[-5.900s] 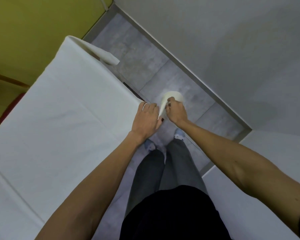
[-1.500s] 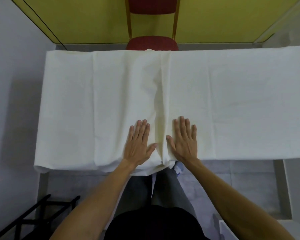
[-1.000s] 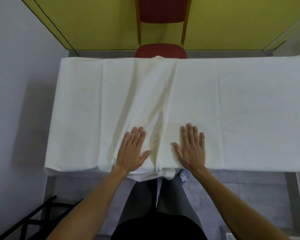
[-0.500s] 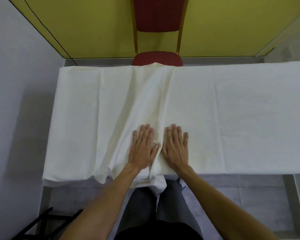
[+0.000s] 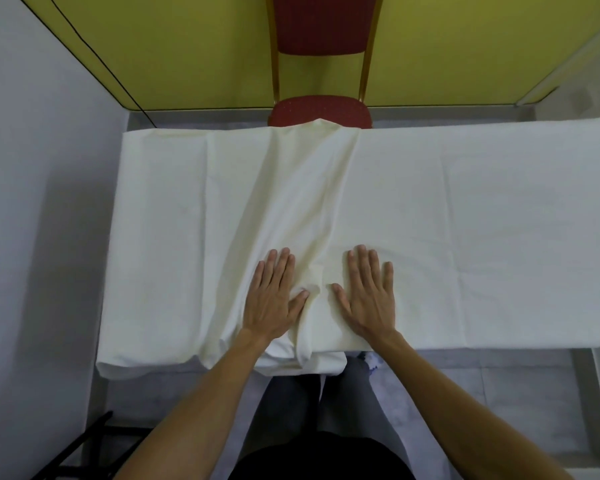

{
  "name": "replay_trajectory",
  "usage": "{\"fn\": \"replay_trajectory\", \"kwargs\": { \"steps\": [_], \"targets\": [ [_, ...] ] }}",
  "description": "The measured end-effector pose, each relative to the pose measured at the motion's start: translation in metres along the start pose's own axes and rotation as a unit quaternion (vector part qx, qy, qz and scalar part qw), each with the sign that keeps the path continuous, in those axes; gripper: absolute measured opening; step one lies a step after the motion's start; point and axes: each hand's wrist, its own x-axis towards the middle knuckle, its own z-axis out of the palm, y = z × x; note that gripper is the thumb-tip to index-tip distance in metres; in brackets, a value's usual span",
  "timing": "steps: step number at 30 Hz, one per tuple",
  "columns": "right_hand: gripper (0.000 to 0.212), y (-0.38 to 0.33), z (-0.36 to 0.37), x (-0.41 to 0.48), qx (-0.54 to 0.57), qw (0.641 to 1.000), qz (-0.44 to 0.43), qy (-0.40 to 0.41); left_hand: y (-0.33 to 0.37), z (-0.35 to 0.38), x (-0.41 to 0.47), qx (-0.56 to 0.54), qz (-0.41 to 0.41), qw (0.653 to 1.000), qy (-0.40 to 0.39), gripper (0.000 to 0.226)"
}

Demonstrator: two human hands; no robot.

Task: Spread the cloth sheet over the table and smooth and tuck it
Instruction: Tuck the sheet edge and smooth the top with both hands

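The left hand (image 5: 274, 296) and right hand (image 5: 368, 296), flat, open and gripping nothing, have spread apart again on the cloth sheet (image 5: 465, 220), so the middle ridge (image 5: 309, 216) likely gets smoothed next.

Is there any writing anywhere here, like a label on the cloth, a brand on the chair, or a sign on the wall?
None: no word, number, label or sign can be read in this view.
The cloth sheet is plain cream with only fold creases.
The red chair shows no tag or brand.
The yellow wall carries no sign.
Both hands lie flat on the sheet and hide no visible print.
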Motion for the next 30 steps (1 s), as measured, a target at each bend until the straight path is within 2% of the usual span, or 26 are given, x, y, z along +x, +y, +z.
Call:
{"fn": "replay_trajectory", "kwargs": {
  "steps": [8,12,15,19,24,30],
  "targets": [
    [0.076,-0.003,-0.004,0.001,0.004,1.0,0.011,-0.026,-0.047,-0.009,-0.01,0.009,0.003,1.0,0.008,0.072],
    [0.078,-0.005,-0.009,0.01,0.021,0.999,0.038,-0.021,-0.032,-0.017,-0.003,-0.053,0.004,0.998,0.042,0.074],
    [0.074,-0.004,-0.018,0.043,0.034,0.998,0.055,0.0,-0.006,-0.03,0.04,-0.083,0.027,0.994,0.061,0.07],
    [0.07,0.007,-0.03,0.106,0.013,0.999,0.052,-0.001,0.015,-0.043,0.118,-0.043,0.039,0.997,0.046,0.066],
    [0.069,0.03,-0.03,0.17,0.018,1.0,0.018,0.001,0.005,-0.041,0.187,0.029,0.051,0.998,0.033,0.067],
    [0.073,0.048,-0.026,0.207,-0.002,1.0,-0.002,0.013,-0.019,-0.023,0.22,0.006,0.02,0.999,0.028,0.071]
  ]
}}
